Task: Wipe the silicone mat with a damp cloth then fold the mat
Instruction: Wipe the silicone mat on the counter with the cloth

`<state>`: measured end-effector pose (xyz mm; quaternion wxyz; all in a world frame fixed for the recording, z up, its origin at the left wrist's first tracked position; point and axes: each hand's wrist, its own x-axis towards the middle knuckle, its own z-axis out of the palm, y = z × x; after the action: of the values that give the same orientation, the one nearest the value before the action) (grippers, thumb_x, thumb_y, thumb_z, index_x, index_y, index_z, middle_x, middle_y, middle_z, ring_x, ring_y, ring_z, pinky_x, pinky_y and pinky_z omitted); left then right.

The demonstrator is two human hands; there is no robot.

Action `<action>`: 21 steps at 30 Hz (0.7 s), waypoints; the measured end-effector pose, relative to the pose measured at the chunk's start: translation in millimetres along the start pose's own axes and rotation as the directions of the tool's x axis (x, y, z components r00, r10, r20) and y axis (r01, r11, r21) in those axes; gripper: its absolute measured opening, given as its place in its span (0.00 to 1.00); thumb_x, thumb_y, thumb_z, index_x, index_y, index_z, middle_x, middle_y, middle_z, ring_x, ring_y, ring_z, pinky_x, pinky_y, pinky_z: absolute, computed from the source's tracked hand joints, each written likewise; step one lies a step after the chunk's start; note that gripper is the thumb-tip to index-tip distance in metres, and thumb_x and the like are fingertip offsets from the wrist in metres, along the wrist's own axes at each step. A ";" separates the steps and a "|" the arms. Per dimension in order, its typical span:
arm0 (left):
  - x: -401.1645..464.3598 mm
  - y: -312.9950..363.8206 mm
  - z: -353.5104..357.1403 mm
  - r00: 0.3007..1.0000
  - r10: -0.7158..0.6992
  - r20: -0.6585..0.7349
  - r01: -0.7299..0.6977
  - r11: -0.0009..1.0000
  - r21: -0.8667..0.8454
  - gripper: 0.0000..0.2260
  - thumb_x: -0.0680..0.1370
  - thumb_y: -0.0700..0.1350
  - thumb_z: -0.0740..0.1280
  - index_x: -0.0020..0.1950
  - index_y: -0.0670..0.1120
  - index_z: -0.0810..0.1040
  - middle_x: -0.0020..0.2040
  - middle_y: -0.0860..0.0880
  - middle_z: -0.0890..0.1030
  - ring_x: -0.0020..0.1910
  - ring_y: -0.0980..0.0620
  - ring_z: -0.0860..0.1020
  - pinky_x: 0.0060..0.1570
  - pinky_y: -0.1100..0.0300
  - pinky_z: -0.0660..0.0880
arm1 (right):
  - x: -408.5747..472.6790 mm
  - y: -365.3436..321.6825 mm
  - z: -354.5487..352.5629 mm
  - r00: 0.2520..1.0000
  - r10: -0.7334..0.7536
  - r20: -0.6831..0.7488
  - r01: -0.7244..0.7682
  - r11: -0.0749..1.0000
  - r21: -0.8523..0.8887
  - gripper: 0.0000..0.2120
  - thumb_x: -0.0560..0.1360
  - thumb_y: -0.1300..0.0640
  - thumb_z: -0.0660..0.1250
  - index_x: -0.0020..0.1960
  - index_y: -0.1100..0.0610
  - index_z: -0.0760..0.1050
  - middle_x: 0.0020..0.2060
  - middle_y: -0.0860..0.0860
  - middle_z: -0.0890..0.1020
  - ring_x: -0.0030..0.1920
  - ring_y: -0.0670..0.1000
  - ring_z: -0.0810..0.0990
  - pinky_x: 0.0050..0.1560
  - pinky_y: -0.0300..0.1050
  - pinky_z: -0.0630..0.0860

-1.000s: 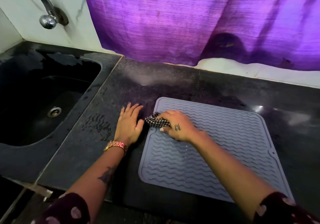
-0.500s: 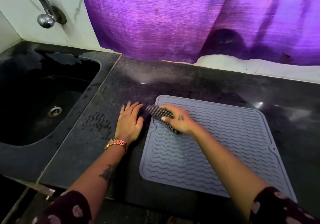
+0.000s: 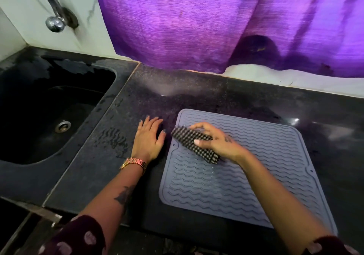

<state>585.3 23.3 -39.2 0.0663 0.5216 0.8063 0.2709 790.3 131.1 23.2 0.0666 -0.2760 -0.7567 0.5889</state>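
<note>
Now right hand (image 3: pixel 218 142) fingers pinch cloth (image 3: pixel 194 143) near mat (image 3: pixel 256 176) left edge (left hand (image 3: pixel 147 140) flat alongside).

A dark speckled stone countertop (image 3: pixel 206 97) carries everything. The grey silicone mat (image 3: pixel 266 176) lies flat on it toward 4 o'clock. The left hand (image 3: pixel 147 140) rests palm-down on the stone just beside the mat's 9 o'clock edge. Wet streaks (image 3: pixel 116 138) lie at 9 o'clock of that hand
</note>
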 end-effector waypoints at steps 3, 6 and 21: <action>-0.1 0.7 -0.2 1.000 -0.007 0.004 0.007 1.000 0.009 0.26 0.75 0.53 0.52 0.70 0.43 0.69 0.72 0.44 0.68 0.75 0.44 0.57 0.75 0.50 0.47 | 5.1 5.0 7.1 0.984 0.058 -0.166 -0.057 0.998 0.012 0.12 0.77 0.57 0.65 0.55 0.41 0.72 0.65 0.50 0.73 0.66 0.51 0.70 0.65 0.49 0.67; -0.1 1.1 -0.6 1.000 -0.012 -0.003 0.012 1.000 0.008 0.26 0.75 0.54 0.53 0.70 0.43 0.69 0.72 0.44 0.68 0.75 0.44 0.57 0.75 0.50 0.47 | 7.9 11.4 23.3 0.981 0.035 -0.192 -0.089 0.955 -0.284 0.16 0.77 0.52 0.64 0.65 0.46 0.71 0.63 0.51 0.73 0.64 0.52 0.70 0.63 0.48 0.66; 0.3 -0.8 2.3 1.000 -0.012 -0.023 0.013 1.000 0.011 0.20 0.80 0.48 0.59 0.70 0.44 0.68 0.72 0.45 0.68 0.75 0.45 0.57 0.75 0.52 0.46 | 33.9 -5.0 12.3 0.979 -0.115 -0.167 0.005 0.836 -0.549 0.18 0.78 0.56 0.63 0.68 0.49 0.69 0.66 0.50 0.74 0.66 0.52 0.70 0.67 0.50 0.65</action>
<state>585.4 24.1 -41.6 0.0556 0.5137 0.8118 0.2720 754.9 136.7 16.6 0.0767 -0.3153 -0.8911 0.3173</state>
